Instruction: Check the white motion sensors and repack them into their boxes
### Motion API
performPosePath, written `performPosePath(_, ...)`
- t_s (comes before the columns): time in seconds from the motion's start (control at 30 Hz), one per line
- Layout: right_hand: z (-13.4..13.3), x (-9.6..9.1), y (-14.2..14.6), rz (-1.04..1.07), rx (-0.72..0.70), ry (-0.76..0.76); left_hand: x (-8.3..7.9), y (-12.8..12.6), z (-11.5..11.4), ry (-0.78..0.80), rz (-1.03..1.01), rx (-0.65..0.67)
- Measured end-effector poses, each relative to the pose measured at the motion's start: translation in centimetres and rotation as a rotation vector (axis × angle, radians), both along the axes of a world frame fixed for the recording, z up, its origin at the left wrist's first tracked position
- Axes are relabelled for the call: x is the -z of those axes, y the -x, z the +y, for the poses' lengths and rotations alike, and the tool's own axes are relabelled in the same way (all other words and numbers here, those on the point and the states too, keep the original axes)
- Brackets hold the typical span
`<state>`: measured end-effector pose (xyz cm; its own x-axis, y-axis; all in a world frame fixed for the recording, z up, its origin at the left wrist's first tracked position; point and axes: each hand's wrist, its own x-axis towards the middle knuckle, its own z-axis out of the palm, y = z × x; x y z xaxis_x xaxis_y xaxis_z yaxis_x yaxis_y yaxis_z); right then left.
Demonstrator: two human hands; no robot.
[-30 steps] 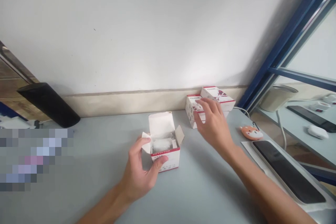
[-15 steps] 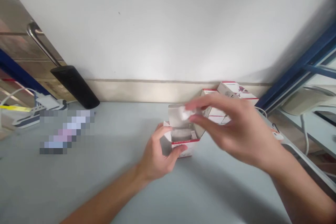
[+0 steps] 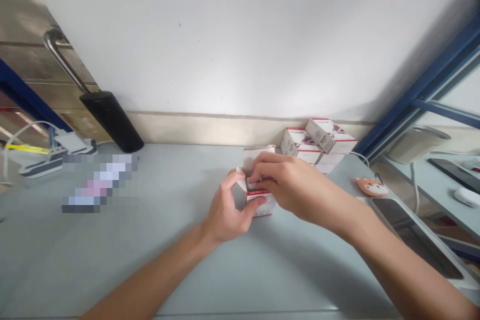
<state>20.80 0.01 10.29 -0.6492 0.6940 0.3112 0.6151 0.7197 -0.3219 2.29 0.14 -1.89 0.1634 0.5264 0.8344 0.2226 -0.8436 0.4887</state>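
A small white carton with a red band (image 3: pixel 260 201) stands on the grey table (image 3: pixel 157 240), its top flap up. My left hand (image 3: pixel 227 212) grips its left side and front, thumb on the red band. My right hand (image 3: pixel 287 185) lies over the open top with its fingers curled down into the opening. Whether those fingers hold anything is hidden.
A pile of like white and red cartons (image 3: pixel 318 144) sits against the wall behind. A black cylinder (image 3: pixel 110 120) leans at the back left. To the right lie an orange fox-shaped trinket (image 3: pixel 371 186), a dark tablet (image 3: pixel 416 232) and a side shelf with a metal pot (image 3: pixel 416 144).
My right hand came back from the stacked cartons, carried a small white item to the open carton, and now presses down into its top. The view swung left.
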Motion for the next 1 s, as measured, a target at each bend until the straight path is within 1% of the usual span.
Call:
performPosePath(0.1,0.1,-0.2,0.0,0.017,0.012,0.017,0.4,0.0,0.1,0.002,0.002,-0.012)
performPosePath(0.17,0.0,-0.4,-0.3,0.031,-0.041,-0.012,0.6,0.1,0.1,0.018,-0.004,-0.051)
performPosePath(0.23,0.0,-0.3,-0.7,0.123,-0.079,-0.067,0.6,0.2,0.1,0.04,-0.021,-0.086)
performPosePath(0.27,0.0,0.1,-1.0,0.223,-0.049,-0.102,0.5,0.3,0.0,0.055,-0.03,-0.097)
performPosePath(0.3,0.1,0.7,-1.3,0.357,0.021,-0.129,0.3,0.3,0.0,0.072,-0.033,-0.104)
performPosePath(0.37,0.4,2.5,-2.0,0.669,0.21,-0.113,-0.1,0.5,-0.2,0.099,0.027,-0.103)
performPosePath(0.4,0.5,3.7,-2.3,0.794,0.273,-0.043,-0.4,0.6,-0.2,0.104,0.077,-0.104)
performPosePath(0.43,0.7,4.8,-2.5,0.88,0.275,0.076,-0.7,0.7,-0.3,0.105,0.127,-0.106)
performPosePath(0.47,0.8,6.0,-2.7,0.916,0.24,0.193,-0.9,0.7,-0.3,0.101,0.166,-0.106)
performPosePath(0.5,0.8,6.9,-2.8,0.927,0.199,0.275,-1.1,0.8,-0.3,0.095,0.187,-0.105)
performPosePath(0.57,0.7,8.2,-2.8,0.949,0.144,0.396,-1.4,0.8,-0.4,0.084,0.186,-0.106)
performPosePath(0.63,0.3,8.6,-2.5,1.01,0.135,0.486,-1.4,0.8,-0.4,0.076,0.183,-0.103)
performPosePath(0.73,-0.3,8.3,-1.9,1.071,0.085,0.621,-1.2,0.7,-0.4,0.06,0.176,-0.086)
performPosePath(0.8,-0.5,8.1,-1.4,1.081,0.049,0.671,-1.2,0.6,-0.5,0.045,0.175,-0.064)
performPosePath(0.83,-0.5,8.1,-1.1,1.089,0.043,0.678,-1.2,0.6,-0.5,0.045,0.179,-0.053)
performPosePath(0.9,-0.6,8.3,-0.6,1.12,0.055,0.645,-1.4,0.5,-0.5,0.066,0.186,-0.034)
performPosePath(0.93,-0.6,8.4,-0.4,1.132,0.063,0.602,-1.5,0.5,-0.5,0.088,0.185,-0.025)
performPosePath(1.0,-0.8,8.7,-0.2,1.119,0.082,0.463,-1.8,0.5,-0.5,0.141,0.178,-0.009)
